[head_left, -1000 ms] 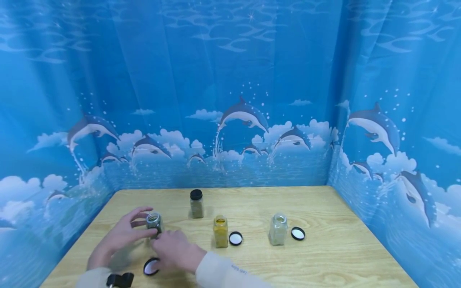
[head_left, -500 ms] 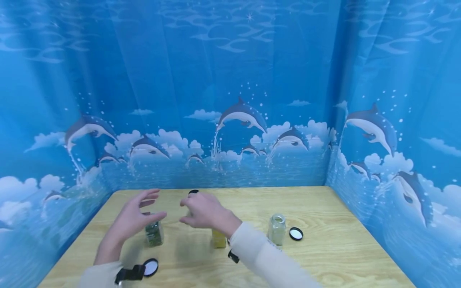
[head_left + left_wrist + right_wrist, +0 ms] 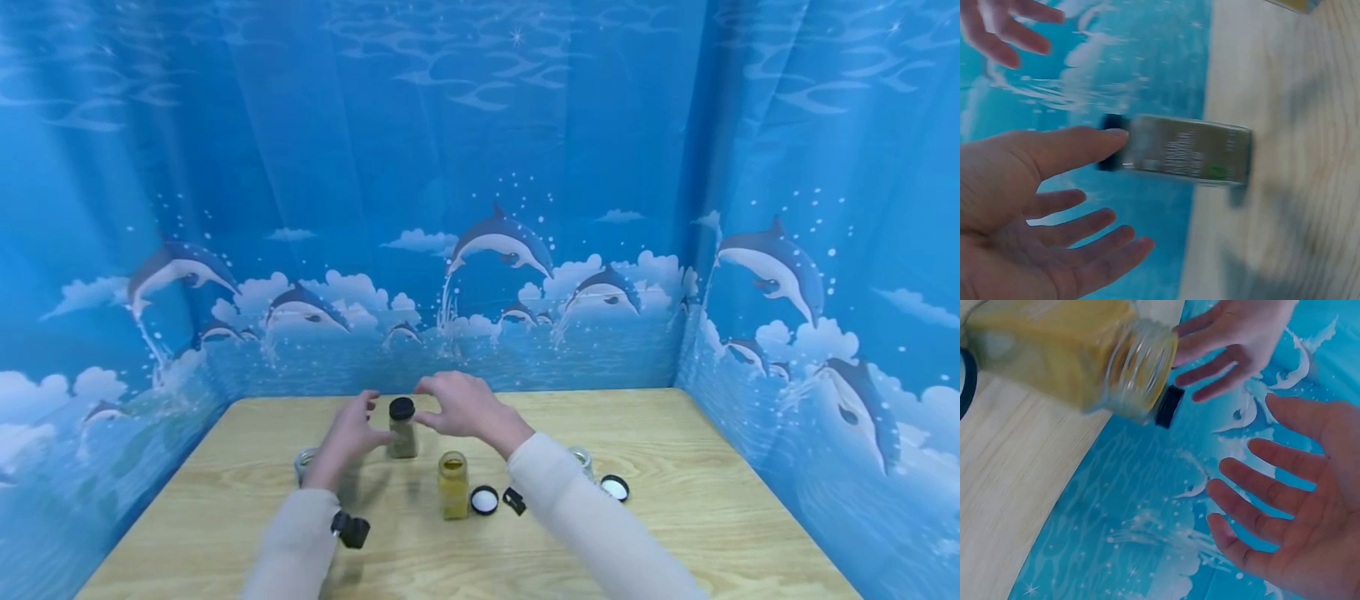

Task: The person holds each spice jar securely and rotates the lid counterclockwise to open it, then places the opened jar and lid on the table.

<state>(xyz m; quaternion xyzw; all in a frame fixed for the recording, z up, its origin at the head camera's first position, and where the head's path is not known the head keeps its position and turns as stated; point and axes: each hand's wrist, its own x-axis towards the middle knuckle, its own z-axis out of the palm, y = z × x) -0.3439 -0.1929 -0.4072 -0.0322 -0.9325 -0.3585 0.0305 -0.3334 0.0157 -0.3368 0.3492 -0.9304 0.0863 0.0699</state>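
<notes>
Between left fingers and right fingers stands a jar (black-capped).

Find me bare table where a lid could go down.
The table is bare right of the rightmost lid, and in front of the yellow jar between the sleeves. Crowded: around the black-capped jar, flanked by the left hand and right hand.

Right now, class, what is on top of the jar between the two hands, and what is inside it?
A black lid tops the jar. Brownish contents show through it, though what they are is unclear. The lid blocks any view in from above.
</notes>
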